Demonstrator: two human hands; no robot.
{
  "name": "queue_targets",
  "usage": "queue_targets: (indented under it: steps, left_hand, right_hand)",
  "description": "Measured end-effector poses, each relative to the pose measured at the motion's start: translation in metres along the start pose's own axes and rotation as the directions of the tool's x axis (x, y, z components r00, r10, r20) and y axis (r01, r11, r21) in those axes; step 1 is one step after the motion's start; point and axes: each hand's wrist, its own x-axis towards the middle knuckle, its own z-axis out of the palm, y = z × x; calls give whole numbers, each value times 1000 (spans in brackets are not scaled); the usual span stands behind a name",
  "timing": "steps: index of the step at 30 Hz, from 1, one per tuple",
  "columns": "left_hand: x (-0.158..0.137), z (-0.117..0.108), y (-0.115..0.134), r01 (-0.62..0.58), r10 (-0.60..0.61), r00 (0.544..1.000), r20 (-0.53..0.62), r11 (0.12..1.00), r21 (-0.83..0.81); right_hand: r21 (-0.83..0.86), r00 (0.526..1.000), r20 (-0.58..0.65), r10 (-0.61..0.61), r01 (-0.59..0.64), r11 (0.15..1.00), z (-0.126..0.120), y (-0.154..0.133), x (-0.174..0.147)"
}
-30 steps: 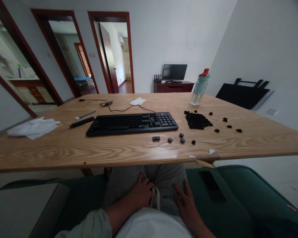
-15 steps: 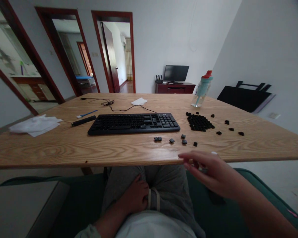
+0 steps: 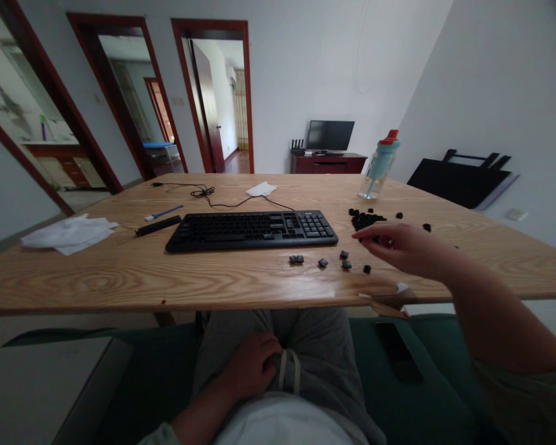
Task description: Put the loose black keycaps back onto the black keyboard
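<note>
My right hand [image 3: 401,247] is over the table, its bent fingers pointing left above the cluster of black keycaps [image 3: 365,217]. A small gap shows between the thumb and the fingers; nothing held can be made out. The hand hides the near part of the cluster. Loosely curled, my left hand [image 3: 254,364] rests on my lap beside the white drawstring [image 3: 290,371]. A black keyboard [image 3: 252,245] lies left of the cluster, with many of its keycaps off. Several loose keycaps [image 3: 323,262] are scattered between the keyboard and the table's near edge.
A water bottle [image 3: 379,165] stands behind the keycaps. Left of the keyboard lie a black stick-like object [image 3: 157,226], a blue brush [image 3: 164,213] and white tissues [image 3: 71,232]. The keyboard cable [image 3: 229,206] runs behind. A phone [image 3: 398,352] lies on the green seat.
My right hand has moved forward from the table's near edge to the keycap cluster, uncovering the phone on the seat. My left hand stays on my lap.
</note>
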Motion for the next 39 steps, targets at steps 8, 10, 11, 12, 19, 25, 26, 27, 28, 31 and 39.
queue_targets:
  steps: [8,10,11,12,19,25,26,27,28,31,39]
  left_hand:
    - [22,-147,99,-559,579,814,-43,801,215]
    - [49,-190,107,-448,488,869,-84,846,290]
    - [64,-206,106,-374,420,904,-83,868,326]
    - [80,-218,103,-306,355,932,-76,881,361]
    - [138,-227,83,-326,289,945,156,884,336]
    - [137,-222,75,-353,321,934,155,890,288]
    - [138,-223,73,-340,313,940,137,897,282]
    - [138,-224,71,-324,300,946,125,905,275]
    - [138,-226,70,-304,282,952,118,914,269]
    - [137,-228,67,-252,230,967,112,931,264]
    - [134,-226,73,-237,215,971,105,930,281]
  right_hand:
    - [-61,941,296,-167,194,979,28,-61,40]
    - [-61,921,340,-191,224,973,31,-68,54]
    - [-54,907,366,-206,242,969,32,-69,61]
    - [-43,891,397,-218,255,966,33,-69,66]
    - [168,806,527,-269,212,963,41,-54,84]
    - [241,819,494,-291,193,951,51,-47,81]
    - [247,825,490,-283,180,952,52,-46,81]
    - [250,832,485,-270,164,954,52,-45,80]
    - [252,838,482,-256,148,956,52,-44,80]
    - [249,852,468,-234,127,960,51,-41,80]
    - [279,869,430,-244,129,951,51,-36,80]
